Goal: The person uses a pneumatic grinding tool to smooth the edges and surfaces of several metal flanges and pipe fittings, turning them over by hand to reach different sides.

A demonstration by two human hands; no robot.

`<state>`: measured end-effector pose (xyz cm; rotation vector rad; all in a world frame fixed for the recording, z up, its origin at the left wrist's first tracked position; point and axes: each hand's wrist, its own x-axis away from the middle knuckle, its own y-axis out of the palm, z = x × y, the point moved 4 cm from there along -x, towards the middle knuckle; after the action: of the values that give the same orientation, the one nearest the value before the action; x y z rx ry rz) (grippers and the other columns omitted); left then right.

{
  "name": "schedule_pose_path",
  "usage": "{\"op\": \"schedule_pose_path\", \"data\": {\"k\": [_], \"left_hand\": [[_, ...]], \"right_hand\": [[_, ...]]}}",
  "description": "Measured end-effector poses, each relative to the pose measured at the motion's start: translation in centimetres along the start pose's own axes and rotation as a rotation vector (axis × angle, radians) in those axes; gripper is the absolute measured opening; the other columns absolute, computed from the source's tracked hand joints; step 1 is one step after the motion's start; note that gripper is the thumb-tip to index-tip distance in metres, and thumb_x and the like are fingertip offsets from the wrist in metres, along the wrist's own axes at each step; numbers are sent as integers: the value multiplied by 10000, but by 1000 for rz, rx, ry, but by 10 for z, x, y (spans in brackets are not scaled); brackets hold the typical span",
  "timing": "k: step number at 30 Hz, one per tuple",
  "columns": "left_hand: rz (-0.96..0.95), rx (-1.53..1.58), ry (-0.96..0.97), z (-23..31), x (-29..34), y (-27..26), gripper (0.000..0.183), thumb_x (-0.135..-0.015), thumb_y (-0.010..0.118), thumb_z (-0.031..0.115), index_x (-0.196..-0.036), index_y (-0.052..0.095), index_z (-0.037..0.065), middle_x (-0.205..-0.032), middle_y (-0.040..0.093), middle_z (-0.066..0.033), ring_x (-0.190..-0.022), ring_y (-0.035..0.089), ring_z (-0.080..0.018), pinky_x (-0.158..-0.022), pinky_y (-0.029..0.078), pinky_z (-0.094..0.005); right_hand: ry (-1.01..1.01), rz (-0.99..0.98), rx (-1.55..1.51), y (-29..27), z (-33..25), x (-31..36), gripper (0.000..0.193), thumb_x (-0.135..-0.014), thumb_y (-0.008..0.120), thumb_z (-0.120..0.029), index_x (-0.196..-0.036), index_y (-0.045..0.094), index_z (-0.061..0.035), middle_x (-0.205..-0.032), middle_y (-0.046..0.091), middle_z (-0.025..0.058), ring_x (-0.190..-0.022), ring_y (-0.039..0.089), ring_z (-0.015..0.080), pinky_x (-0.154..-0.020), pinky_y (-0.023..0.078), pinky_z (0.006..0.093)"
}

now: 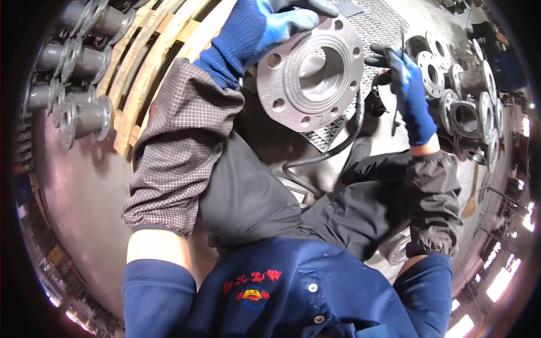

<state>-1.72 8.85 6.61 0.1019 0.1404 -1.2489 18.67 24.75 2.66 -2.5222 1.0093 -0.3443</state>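
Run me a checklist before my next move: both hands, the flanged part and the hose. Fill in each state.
1. Gloves on: ok, both the left hand and right hand are gloved.
2. Left hand on the flanged part: ok, at its upper left rim.
3. Right hand's grip on the thin dark tool: cannot tell.
4. Flanged part supported underneath: cannot tell, underside hidden.
5. Hose clear of the legs: not ok, it runs down between them.
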Motion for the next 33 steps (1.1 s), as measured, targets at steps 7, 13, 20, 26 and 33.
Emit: {"op": "schedule_pose_path", "data": {"k": [7, 13, 20, 26, 33], "left_hand": [[181, -415, 93, -25, 9, -21, 372, -860, 659, 290, -1089, 647, -4, -956, 665, -56, -873, 597, -107, -804, 478, -232], [421, -470, -47, -10, 16, -43, 326, -845, 686, 299, -992, 685, 8, -780, 668, -41, -678, 574, -82, -607, 481, -237], [413, -411, -108, -16, 8, -35, 361, -824, 698, 268, -1043, 670, -17, -927, 666, -64, -819, 596, -102, -733, 482, -219], [369, -381, -27, -19, -8, -10, 252, -876, 629, 236, -988, 705, 24, -699, 659, -38, -564, 532, -60, -511, 444, -207], [294, -102, -30, -26, -11, -2, 291, -898, 580, 262, -1013, 699, 22, -939, 683, -81, -855, 615, -131, -776, 493, -248]], "right_hand": [[204, -181, -505, 66, 44, -12, 456, -940, 498, -300, -1277, 491, 8, -1084, 636, 107, -899, 627, 147, -759, 523, 274], [201, -336, -467, 90, 40, -31, 362, -933, 500, -304, -1131, 594, -16, -920, 650, 68, -776, 604, 113, -653, 504, 282], [-467, 37, 87, 71, 45, -27, 238, -923, 512, -149, -1084, 588, 10, -732, 624, 108, -660, 579, 138, -585, 490, 283], [-260, 366, -112, 43, 34, -10, 177, -861, 544, -150, -856, 634, 2, -731, 575, 44, -662, 526, 131, -599, 444, 275], [-216, 233, -237, 24, -10, 16, 220, -881, 537, -190, -796, 627, -9, -645, 551, -3, -595, 482, 68, -549, 414, 241]]}}
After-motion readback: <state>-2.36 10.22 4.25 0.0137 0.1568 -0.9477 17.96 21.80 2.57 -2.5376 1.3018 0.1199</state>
